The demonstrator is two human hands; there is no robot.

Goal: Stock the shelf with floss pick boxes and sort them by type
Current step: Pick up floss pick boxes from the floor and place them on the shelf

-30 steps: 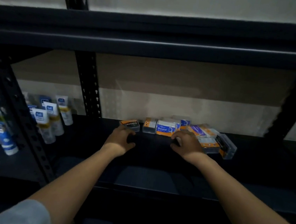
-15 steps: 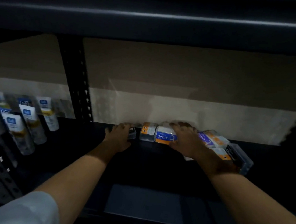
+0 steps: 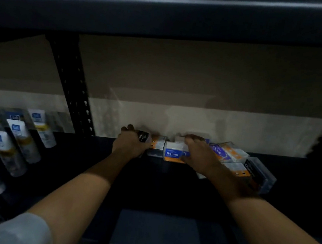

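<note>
My left hand (image 3: 131, 145) grips black-label box (image 3: 144, 137); right hand (image 3: 200, 155) grips Round box (image 3: 173, 154). Both reached deeper since earlier frame.

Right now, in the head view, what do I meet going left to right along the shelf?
White tubes with blue labels → black perforated upright post → left hand gripping a black-labelled box → blue-and-orange "Round" box → right hand → clear black-labelled box.

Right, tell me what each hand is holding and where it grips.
The left hand grips the dark box by its left end. The right hand lies over the Round box; whether it grips cannot be told.
</note>
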